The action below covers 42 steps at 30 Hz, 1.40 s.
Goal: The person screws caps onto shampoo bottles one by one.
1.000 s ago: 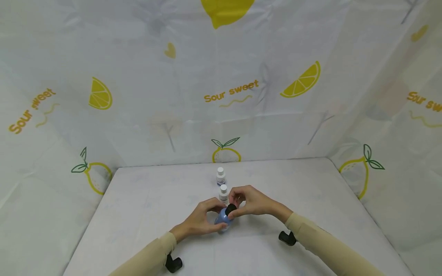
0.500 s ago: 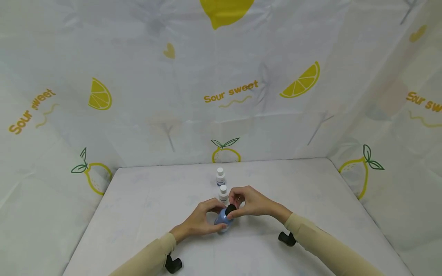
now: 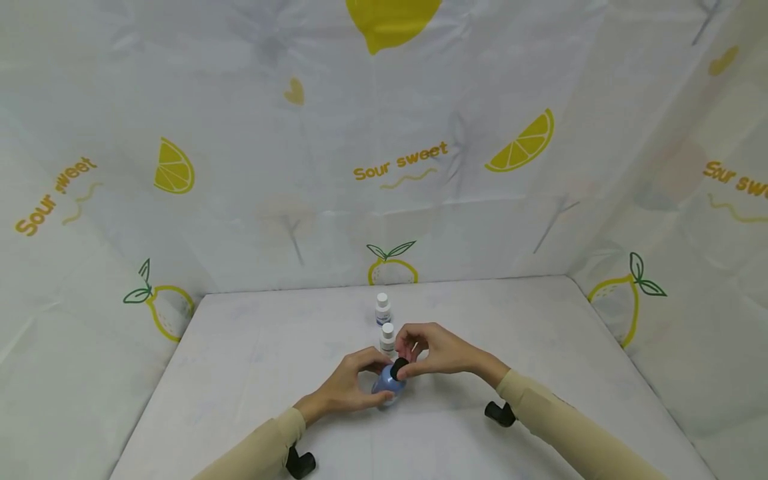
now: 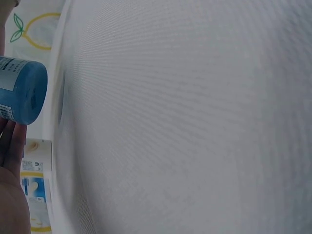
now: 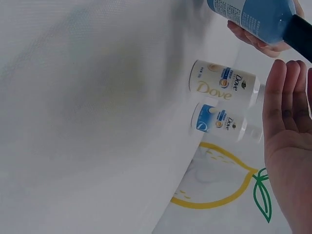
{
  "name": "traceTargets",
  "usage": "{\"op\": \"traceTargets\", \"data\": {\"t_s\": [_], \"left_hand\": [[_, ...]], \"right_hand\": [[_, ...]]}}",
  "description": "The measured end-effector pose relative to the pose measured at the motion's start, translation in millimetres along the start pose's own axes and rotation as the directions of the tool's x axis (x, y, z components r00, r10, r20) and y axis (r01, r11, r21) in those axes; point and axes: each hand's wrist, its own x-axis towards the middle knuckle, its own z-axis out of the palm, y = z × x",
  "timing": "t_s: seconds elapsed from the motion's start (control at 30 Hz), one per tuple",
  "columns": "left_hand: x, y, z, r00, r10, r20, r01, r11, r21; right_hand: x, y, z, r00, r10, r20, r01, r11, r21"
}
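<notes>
Over the middle of the table, my left hand (image 3: 351,381) grips a blue bottle (image 3: 386,383) around its body, thumb on the near side. The bottle tilts, its black cap (image 3: 399,369) leaning up toward the right. My right hand (image 3: 441,351) pinches that cap between thumb and fingers. In the left wrist view, the blue bottle (image 4: 33,92) shows its base raised off the tabletop. A printed label covers part of the bottle (image 5: 258,19) in the right wrist view, where the right thumb is out of sight.
Just behind the hands stands a white Dove bottle (image 3: 388,340), with a second white-capped Dove bottle (image 3: 383,311) behind it. Black camera mounts (image 3: 499,414) hang at both sleeves. A lemon-print white sheet (image 3: 288,227) encloses the white table (image 3: 258,347) at back and sides.
Both hands stay in nearly the same place around the bottle. The right hand and the cap shift very slightly to the left.
</notes>
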Motion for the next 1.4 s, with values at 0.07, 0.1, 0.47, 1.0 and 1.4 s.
{"op": "traceTargets", "data": {"t_s": [0.07, 0.1, 0.47, 1.0, 1.4], "left_hand": [[-0.5, -0.7, 0.3, 1.0, 0.003, -0.004, -0.003, 1.0, -0.003], [-0.7, -1.1, 0.5, 1.0, 0.003, -0.005, -0.003, 1.0, -0.003], [-2.2, -1.4, 0.2, 1.0, -0.005, -0.004, 0.005, 1.0, 0.0], [-0.9, -0.4, 0.3, 1.0, 0.016, -0.014, -0.017, 1.0, -0.018], [-2.2, -1.1, -1.8, 1.0, 0.005, -0.021, -0.005, 1.0, -0.015]], "right_hand": [[0.1, 1.3, -0.8, 1.0, -0.009, 0.014, 0.008, 1.0, 0.023], [0.1, 2.0, -1.3, 1.0, -0.015, 0.023, 0.014, 0.999, 0.038], [-1.3, 4.9, -8.3, 0.977, -0.108, 0.184, 0.074, 0.98, 0.183], [1.4, 3.6, -8.5, 0.97, -0.145, 0.196, 0.114, 0.981, 0.159], [3.6, 4.6, -6.8, 0.981, -0.134, 0.144, 0.116, 0.985, 0.127]]}}
